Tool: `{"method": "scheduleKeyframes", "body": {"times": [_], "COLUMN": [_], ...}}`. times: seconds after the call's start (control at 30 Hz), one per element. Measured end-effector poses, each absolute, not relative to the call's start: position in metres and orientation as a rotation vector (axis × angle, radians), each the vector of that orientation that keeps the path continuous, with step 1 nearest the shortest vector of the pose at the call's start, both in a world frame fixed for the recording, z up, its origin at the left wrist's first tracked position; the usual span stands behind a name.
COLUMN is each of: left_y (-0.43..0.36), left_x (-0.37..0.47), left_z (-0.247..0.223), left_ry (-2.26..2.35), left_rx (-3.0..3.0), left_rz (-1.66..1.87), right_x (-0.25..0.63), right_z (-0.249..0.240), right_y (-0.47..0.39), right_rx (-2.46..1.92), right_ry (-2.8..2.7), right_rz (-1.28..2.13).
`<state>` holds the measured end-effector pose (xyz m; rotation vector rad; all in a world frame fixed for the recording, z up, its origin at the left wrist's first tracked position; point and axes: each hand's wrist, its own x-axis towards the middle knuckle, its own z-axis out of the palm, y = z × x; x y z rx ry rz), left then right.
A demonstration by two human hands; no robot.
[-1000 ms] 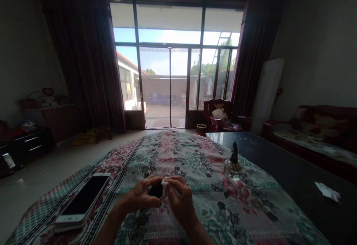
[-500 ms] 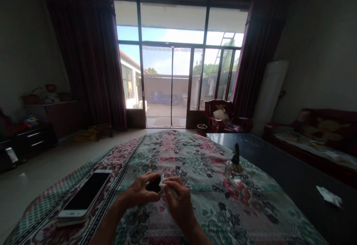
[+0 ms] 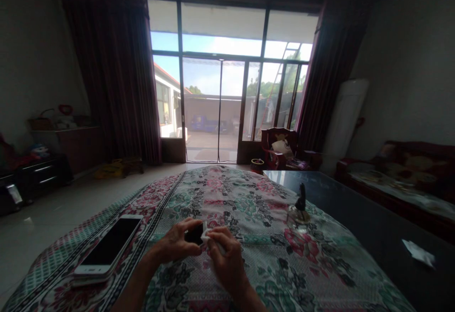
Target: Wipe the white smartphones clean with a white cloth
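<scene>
My left hand (image 3: 177,241) grips a small dark rectangular object with a pale edge (image 3: 194,234) between thumb and fingers, just above the cloth. Its exact kind is too small and dim to tell. My right hand (image 3: 227,254) pinches a white tissue (image 3: 205,237) and presses it to the right edge of that dark object. Left of my hands lies a white smartphone (image 3: 109,245), dark screen up, resting on another pale flat thing (image 3: 90,279). Beneath everything spreads a flowered cloth (image 3: 256,274).
To the right on the cloth stands a clear glass bottle (image 3: 298,218) with a black top. A dark tabletop (image 3: 341,207) runs along the right side, with a crumpled white tissue (image 3: 419,253) on it. Beyond are a wooden armchair (image 3: 280,148) and glass doors (image 3: 213,113).
Both hands have shifted very slightly left with the dark object and the tissue. The tissue stays against the object's right edge. The phone and bottle have not moved.
</scene>
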<state>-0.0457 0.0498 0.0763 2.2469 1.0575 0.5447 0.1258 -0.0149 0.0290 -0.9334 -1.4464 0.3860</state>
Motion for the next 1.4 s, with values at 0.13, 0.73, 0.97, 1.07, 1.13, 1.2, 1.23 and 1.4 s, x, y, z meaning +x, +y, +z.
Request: {"method": "scheduleKeyframes", "body": {"times": [0.13, 0.73, 0.97, 1.07, 1.13, 1.2, 1.23, 1.4], "left_y": [0.044, 0.043, 0.040, 0.045, 0.047, 0.046, 0.045, 0.040], "left_x": [-0.039, -0.037, -0.033, -0.039, -0.041, -0.039, -0.036, -0.027], "left_z": [0.081, 0.082, 0.082, 0.081, 0.081, 0.080, 0.079, 0.076], "left_ry": [1.009, 1.026, 0.954, 1.043, 1.079, 1.067, 1.046, 0.950], "left_rx": [2.275, 2.280, 2.293, 2.295, 2.300, 2.307, 2.310, 2.330], "left_rz": [0.484, 0.468, 0.453, 0.479, 0.477, 0.458, 0.448, 0.448], "right_x": [0.132, 0.133, 0.136, 0.128, 0.126, 0.129, 0.132, 0.143], "right_z": [0.027, 0.030, 0.027, 0.028, 0.029, 0.029, 0.028, 0.022], "right_y": [-0.011, -0.012, -0.009, -0.013, -0.014, -0.013, -0.011, -0.004], "right_rx": [-0.969, -0.981, -1.027, -1.000, -0.987, -0.993, -1.003, -1.059], "right_ry": [-1.404, -1.387, -1.359, -1.407, -1.417, -1.400, -1.383, -1.322], "right_rz": [0.395, 0.425, 0.412, 0.421, 0.424, 0.424, 0.422, 0.402]}}
